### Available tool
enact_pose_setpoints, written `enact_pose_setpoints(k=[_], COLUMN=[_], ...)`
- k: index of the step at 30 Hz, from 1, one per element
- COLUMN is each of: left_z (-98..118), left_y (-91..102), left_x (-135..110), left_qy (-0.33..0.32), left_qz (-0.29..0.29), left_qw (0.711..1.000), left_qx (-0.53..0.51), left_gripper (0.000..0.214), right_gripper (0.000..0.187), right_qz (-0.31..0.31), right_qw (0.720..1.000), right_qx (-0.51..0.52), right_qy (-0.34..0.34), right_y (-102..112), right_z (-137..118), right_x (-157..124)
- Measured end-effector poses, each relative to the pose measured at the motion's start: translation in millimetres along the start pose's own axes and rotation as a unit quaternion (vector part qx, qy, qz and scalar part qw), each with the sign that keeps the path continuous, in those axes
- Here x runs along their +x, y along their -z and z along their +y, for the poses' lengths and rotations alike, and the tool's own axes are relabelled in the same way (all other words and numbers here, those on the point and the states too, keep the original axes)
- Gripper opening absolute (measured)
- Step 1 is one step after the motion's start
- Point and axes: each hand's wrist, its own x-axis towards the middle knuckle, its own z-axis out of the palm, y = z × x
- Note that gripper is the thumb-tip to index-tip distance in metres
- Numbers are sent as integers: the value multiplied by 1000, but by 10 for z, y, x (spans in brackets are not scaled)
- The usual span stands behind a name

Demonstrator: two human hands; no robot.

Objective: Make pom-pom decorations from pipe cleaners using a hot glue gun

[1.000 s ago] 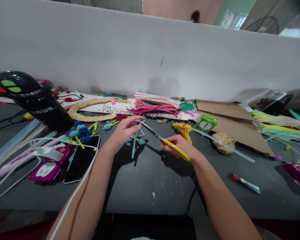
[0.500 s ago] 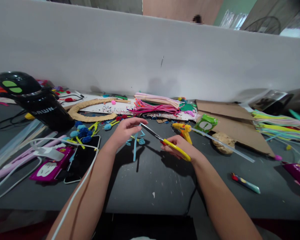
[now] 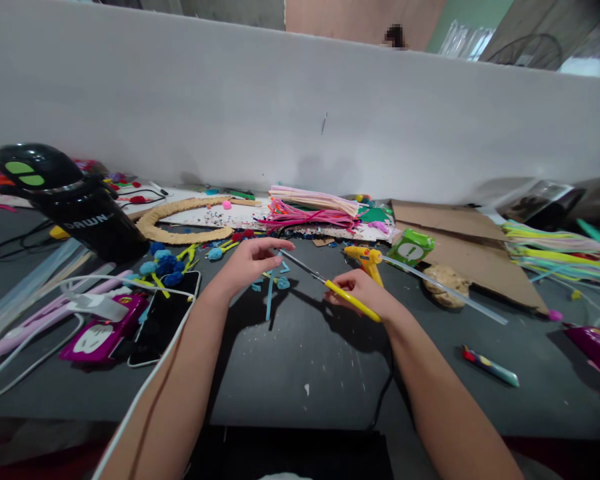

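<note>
My left hand (image 3: 251, 261) pinches the upper end of a light blue pipe cleaner (image 3: 270, 297), which hangs down over the table. In my right hand (image 3: 356, 288) is a pair of scissors with yellow handles (image 3: 351, 299), the blades pointing up and left. The blade tips meet the pipe cleaner at my left fingertips; whether it lies between the blades I cannot tell. Small cut light blue pieces (image 3: 283, 283) lie on the table just behind the hanging strand.
A yellow glue gun (image 3: 364, 256) with a long clear stick stands beyond my right hand, near a green box (image 3: 411, 247) and cardboard (image 3: 480, 267). Pipe cleaner bundles (image 3: 310, 208) lie at the back. On the left are a black tumbler (image 3: 90, 213), blue pompoms (image 3: 168, 265) and a phone (image 3: 165, 323).
The scissors have turned so that their handles show more edge-on, and the handles look closer together. My left hand has shifted very slightly, with the pipe cleaner still in its fingers.
</note>
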Motion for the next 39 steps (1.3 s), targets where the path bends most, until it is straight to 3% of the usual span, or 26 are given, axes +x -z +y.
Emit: enact_pose_setpoints(k=[14, 20, 28, 33, 39], left_z=[-31, -49, -56, -51, -37], left_y=[3, 19, 13, 9, 11], left_x=[4, 8, 16, 8, 8], left_qy=[31, 31, 30, 28, 31], left_qz=[-19, -27, -33, -37, -43], left_qw=[999, 999, 998, 998, 997], left_qx=[-14, 16, 40, 44, 48], left_gripper=[42, 44, 42, 42, 42], right_gripper=[29, 39, 35, 34, 35], right_qz=[19, 34, 99, 106, 88], right_qw=[998, 993, 966, 945, 943], right_qx=[-58, -109, -239, -305, -317], right_qy=[18, 29, 24, 57, 53], right_y=[-3, -35, -55, -48, -54], right_z=[129, 149, 183, 174, 158], right_x=[30, 25, 64, 51, 44])
